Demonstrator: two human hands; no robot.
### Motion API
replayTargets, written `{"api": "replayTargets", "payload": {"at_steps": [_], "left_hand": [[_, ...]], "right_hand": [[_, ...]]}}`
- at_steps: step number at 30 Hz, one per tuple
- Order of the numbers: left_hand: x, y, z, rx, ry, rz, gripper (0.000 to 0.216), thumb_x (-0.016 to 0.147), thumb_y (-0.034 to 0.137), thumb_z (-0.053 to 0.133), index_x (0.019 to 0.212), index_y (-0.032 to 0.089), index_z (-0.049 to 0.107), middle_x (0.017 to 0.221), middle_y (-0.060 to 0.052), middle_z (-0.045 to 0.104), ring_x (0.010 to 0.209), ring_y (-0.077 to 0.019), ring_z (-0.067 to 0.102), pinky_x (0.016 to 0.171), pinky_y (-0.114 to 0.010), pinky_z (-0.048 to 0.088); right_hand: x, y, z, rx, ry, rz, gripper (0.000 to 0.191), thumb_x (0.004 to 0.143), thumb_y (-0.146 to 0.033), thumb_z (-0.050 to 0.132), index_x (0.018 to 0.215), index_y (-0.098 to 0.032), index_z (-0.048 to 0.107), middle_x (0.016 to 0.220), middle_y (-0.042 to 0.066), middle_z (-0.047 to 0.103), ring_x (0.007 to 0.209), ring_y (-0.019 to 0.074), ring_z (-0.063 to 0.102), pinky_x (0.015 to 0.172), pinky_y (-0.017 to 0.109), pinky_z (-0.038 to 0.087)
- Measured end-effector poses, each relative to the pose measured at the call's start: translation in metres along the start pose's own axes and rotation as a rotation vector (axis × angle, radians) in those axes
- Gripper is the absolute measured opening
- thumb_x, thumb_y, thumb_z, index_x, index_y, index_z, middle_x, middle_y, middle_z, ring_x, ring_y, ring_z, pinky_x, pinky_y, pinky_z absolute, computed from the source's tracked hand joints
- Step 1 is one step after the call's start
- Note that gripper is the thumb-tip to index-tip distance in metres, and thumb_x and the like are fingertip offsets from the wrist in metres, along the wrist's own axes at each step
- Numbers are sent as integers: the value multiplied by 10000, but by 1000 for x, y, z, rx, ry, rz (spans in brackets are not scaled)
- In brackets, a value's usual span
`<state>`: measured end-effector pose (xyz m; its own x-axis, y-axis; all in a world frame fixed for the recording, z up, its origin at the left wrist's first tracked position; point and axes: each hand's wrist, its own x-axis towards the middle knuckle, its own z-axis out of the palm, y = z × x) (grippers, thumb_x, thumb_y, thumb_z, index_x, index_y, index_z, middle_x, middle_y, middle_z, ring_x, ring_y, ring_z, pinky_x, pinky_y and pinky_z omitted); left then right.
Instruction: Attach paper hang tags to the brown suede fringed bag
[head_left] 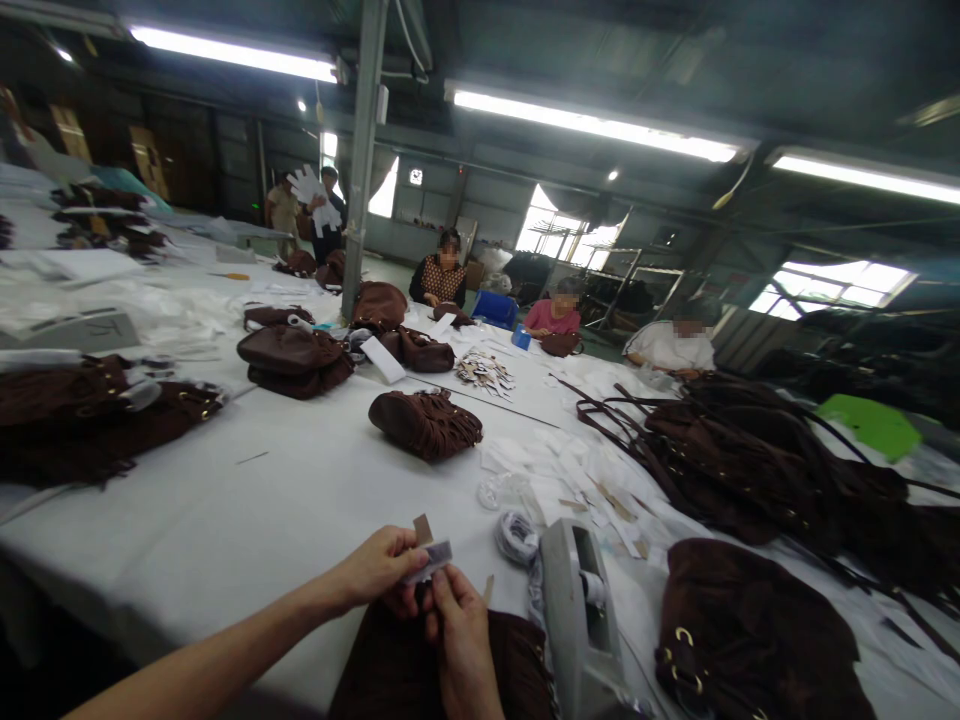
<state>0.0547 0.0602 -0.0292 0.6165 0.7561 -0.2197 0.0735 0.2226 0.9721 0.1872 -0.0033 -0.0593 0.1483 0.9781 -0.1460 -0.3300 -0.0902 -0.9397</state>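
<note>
Over a dark brown bag [517, 660] at the table's near edge, my two hands work close together. My left hand [390, 570] pinches a small flat tag [436, 558], pale grey with a brown piece sticking up behind it. Just below the tag, my right hand [459, 620] has thumb and fingers pressed together at a small dark part; I cannot make out what that part is. Right of the bag stands a grey tape dispenser [581, 600], with a wrapped roll [516, 537] beside it.
A fringed brown bag [425, 424] lies ahead. Another brown bag [757, 630] and a heap of strapped bags [750, 470] are at right. Paper scraps [577, 480] and a pile of small tags [485, 373] lie on the white table [285, 500]. Several people sit or stand beyond.
</note>
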Motion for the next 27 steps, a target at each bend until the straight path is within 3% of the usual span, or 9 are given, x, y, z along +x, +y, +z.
{"api": "replayTargets", "payload": {"at_steps": [3,6,9,11,14,16,19,23,27], "left_hand": [[3,-2,-1,5,12,-5,544,699,663,594,821,137,532,490,-20,622,429,-152,596,405,-207,461],[4,-4,-5,1,43,-20,564,666,678,608,817,141,521,439,9,581,379,-134,552,380,-202,442],[4,-2,-10,-17,49,-50,548,666,663,619,826,148,518,435,42,543,413,-149,582,401,-216,466],[2,0,-14,-32,17,-70,534,679,651,616,826,146,528,453,40,543,454,-176,618,413,-234,483],[1,5,-17,-50,-57,-87,507,695,622,620,821,135,552,470,23,555,479,-200,638,416,-250,493],[-1,8,-18,-52,-100,-90,492,700,600,630,824,128,569,477,12,562,495,-208,646,421,-252,495],[-3,13,-16,-32,-148,-89,467,698,572,650,824,126,587,487,-3,580,501,-213,647,427,-255,495],[-6,18,-7,25,-181,-77,401,716,520,659,810,135,595,476,3,580,435,-184,609,430,-252,481],[-6,20,6,129,-151,-30,241,774,395,589,786,154,574,447,20,558,377,-157,562,405,-230,438]], "right_hand": [[1,-3,4,-12,-24,-3,420,735,-557,664,714,-143,597,559,-30,530,400,33,334,387,163,211],[-3,-10,5,-98,-78,-5,407,784,-539,613,731,-136,622,610,16,599,441,64,456,420,171,282],[-15,-20,0,-214,-133,-16,324,802,-408,616,985,-143,654,768,68,679,623,153,621,538,221,428],[-25,-25,-8,-218,-182,-44,452,761,-273,650,1194,-171,572,924,87,696,818,211,659,723,300,495],[-34,-30,-21,-242,-258,-129,653,734,-160,642,1348,-224,430,1074,86,671,986,242,628,891,379,466],[-33,-35,-26,-373,-263,-218,502,770,-167,618,1260,-242,534,1039,74,679,933,239,638,848,367,487],[-26,-47,-28,-621,-231,-394,172,827,-204,574,933,-246,703,878,49,678,724,194,632,678,302,503],[-17,-59,-21,-816,-178,-607,181,840,-217,562,859,-279,731,873,45,610,696,168,584,631,274,466],[-10,-53,-18,-826,-74,-617,181,840,-221,563,874,-276,733,875,44,609,730,176,579,666,280,456]]}}
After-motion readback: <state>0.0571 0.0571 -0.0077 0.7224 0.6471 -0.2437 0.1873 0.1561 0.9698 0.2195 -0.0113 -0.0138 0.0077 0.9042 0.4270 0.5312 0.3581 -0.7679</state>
